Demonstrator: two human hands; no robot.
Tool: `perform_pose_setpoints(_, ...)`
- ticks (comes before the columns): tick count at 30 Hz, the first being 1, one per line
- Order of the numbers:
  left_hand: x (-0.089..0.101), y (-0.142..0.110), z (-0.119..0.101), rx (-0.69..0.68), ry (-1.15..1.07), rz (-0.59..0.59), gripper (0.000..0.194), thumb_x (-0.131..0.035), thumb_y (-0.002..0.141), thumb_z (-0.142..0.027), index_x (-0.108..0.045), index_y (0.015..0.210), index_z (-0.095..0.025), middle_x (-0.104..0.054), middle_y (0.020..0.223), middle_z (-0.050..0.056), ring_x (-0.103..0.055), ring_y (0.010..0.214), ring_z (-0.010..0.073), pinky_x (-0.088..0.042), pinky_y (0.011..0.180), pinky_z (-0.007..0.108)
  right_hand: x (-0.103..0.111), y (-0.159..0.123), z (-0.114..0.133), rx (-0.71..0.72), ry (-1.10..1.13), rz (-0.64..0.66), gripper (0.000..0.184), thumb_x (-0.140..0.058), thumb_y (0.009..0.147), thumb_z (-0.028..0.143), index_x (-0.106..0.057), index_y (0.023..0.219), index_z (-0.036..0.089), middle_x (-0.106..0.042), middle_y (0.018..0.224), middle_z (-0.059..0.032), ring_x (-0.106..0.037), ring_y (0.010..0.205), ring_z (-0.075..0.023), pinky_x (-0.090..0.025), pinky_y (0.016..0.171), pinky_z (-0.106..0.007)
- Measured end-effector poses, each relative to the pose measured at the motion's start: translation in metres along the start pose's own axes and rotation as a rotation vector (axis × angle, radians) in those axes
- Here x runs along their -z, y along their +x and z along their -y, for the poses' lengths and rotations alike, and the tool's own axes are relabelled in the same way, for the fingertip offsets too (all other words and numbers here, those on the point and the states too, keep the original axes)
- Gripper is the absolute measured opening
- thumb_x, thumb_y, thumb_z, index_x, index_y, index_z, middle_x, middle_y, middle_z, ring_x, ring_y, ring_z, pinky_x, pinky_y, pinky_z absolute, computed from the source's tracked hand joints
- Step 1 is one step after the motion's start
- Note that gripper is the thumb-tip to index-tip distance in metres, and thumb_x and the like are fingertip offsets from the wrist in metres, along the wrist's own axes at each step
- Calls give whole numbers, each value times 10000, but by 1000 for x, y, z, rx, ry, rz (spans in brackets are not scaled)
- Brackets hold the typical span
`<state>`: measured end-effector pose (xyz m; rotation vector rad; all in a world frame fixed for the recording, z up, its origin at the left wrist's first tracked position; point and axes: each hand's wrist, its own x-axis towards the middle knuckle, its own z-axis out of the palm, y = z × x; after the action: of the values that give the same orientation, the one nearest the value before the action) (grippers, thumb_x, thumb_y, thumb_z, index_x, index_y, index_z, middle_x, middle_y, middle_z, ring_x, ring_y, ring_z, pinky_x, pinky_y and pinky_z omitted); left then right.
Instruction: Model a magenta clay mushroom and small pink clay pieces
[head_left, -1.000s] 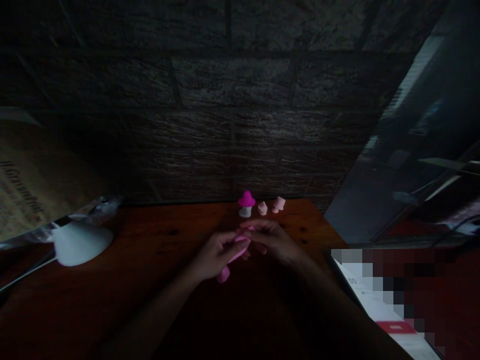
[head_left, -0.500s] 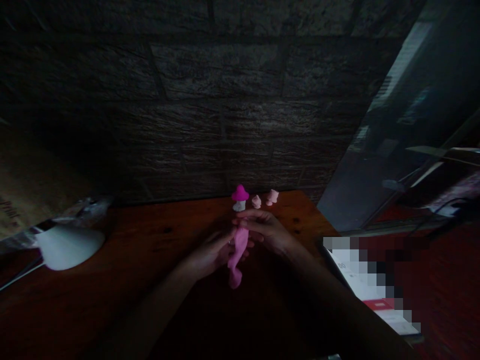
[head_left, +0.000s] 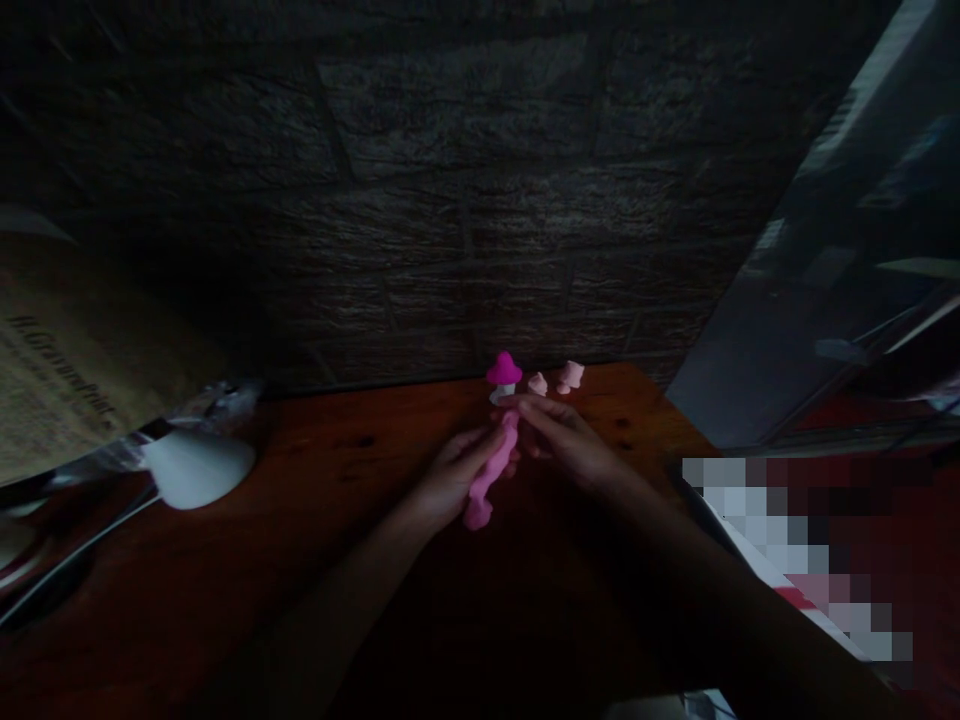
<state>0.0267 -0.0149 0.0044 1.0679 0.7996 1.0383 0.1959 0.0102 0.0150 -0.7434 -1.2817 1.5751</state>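
A long, lumpy piece of pink modelling clay [head_left: 495, 462] slants between my hands above the dark wooden table [head_left: 322, 440]. My left hand [head_left: 453, 474] is closed round its middle, with the thumb along its side. With thumb and fingers, my right hand [head_left: 564, 436] pinches the clay's upper end. The lower end hangs free as a rounded knob. Just behind my fingers stands a small mushroom figure [head_left: 505, 370] with a magenta cap and a whitish stem. Beside it lie a small pale pink lump [head_left: 537, 384] and a larger pale pink piece [head_left: 571, 375].
A white cone-shaped lamp head [head_left: 206, 468] with a thin arm stands at left, before a brown paper bag [head_left: 60, 360] with printing. A dark brick wall [head_left: 420, 220] rises behind the table. At right, a partly blurred-out white panel [head_left: 765, 540] lies by the table edge.
My view has turned slightly left and down, so things appear shifted right. The pink clay is tilted more, and my left hand wraps further round it.
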Motion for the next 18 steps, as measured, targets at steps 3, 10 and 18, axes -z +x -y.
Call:
perform_pose_setpoints(3,0,2,1,-12,-22,-45,387,-793,750,-468,-743,975,-157,-699,832,34,-616,713,110,-466,692,228,2,1,-3,-59,-38,-36,398,-723,802,561,-745,1038,243,-688,798,-19,-529,595,-94,-376,521,-219)
perform_pose_setpoints(10,3,1,4,105,-92,27,429,-870,654,-442,-746,934,-142,-694,786,41,-608,656,114,-478,674,253,-1,0,-1,-39,-51,-12,314,-774,766,488,-762,869,191,-650,725,-10,-453,545,-73,-315,489,-226)
perform_pose_setpoints(18,5,1,8,42,-33,79,339,-850,704,-375,-756,934,-144,-702,809,45,-623,705,112,-475,723,254,-4,-2,4,55,-34,13,181,-783,769,327,-796,923,234,-742,850,-27,-415,507,-52,-286,457,-224)
